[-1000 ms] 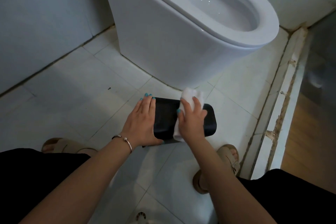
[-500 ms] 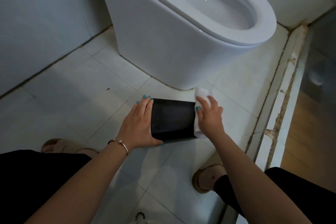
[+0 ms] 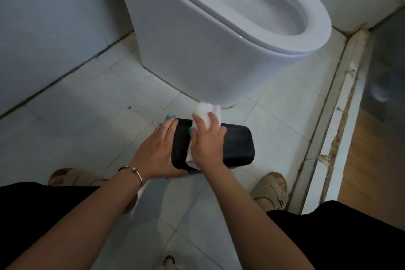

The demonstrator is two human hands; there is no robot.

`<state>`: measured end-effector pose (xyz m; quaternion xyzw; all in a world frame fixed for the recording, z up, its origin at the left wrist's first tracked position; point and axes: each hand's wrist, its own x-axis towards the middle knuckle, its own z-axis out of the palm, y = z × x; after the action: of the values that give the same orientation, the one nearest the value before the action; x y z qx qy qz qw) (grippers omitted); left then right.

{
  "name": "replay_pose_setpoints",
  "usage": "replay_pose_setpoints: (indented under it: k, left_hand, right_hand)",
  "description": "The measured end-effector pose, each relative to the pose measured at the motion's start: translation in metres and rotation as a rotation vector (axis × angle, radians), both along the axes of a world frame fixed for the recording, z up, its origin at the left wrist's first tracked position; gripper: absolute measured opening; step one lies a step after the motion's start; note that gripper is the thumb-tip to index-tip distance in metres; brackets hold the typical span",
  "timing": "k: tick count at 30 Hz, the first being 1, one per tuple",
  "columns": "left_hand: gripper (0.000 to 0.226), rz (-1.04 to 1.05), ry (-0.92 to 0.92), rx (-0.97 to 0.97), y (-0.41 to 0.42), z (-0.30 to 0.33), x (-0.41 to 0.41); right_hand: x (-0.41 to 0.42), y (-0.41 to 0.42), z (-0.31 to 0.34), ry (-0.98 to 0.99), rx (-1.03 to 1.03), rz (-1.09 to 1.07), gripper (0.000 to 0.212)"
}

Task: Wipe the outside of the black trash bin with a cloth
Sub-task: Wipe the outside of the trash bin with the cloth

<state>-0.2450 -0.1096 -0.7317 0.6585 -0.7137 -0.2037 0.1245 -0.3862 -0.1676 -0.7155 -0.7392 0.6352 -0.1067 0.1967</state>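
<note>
The black trash bin (image 3: 237, 144) stands on the white tiled floor in front of the toilet, its flat top facing me. My left hand (image 3: 156, 151) grips the bin's left end, fingers lying over the top and thumb on the near side. My right hand (image 3: 206, 144) presses a white cloth (image 3: 207, 112) flat onto the left half of the top. The cloth sticks out beyond my fingertips at the far edge and shows again under my palm at the near edge. The bin's sides below the top are mostly hidden.
A white toilet (image 3: 197, 50) with an open seat stands just behind the bin. Grey wall tiles run along the left. A raised worn threshold (image 3: 335, 138) runs along the right, with wooden flooring beyond. My sandalled feet (image 3: 270, 188) flank the bin. A drain (image 3: 169, 262) sits near the bottom edge.
My right hand has slid the cloth from the bin's right end back to the left half of the top. The left hand has stayed on the left end.
</note>
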Motion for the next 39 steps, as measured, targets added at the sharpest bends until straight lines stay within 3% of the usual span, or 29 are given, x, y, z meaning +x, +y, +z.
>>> replay_pose_setpoints:
  k: [12, 17, 27, 35, 39]
  left_hand:
    - [0.135, -0.012, 0.056, -0.014, -0.006, -0.004, 0.01]
    - [0.136, -0.014, 0.051, -0.007, -0.007, -0.007, 0.011]
    - [0.132, -0.017, -0.005, -0.056, -0.001, -0.003, 0.007]
    - [0.132, -0.019, 0.016, -0.045, 0.007, -0.003, 0.002]
    - [0.128, 0.002, 0.007, -0.042, 0.008, -0.002, 0.0]
  right_hand:
    - [0.051, -0.004, 0.004, 0.048, -0.019, -0.239, 0.047]
    - [0.048, -0.007, -0.001, 0.138, -0.069, -0.176, 0.05]
    - [-0.015, -0.029, -0.006, 0.091, -0.086, -0.018, 0.039]
    - [-0.046, -0.002, -0.013, 0.092, -0.117, -0.13, 0.039]
    - [-0.021, 0.029, -0.013, -0.038, -0.126, 0.064, 0.04]
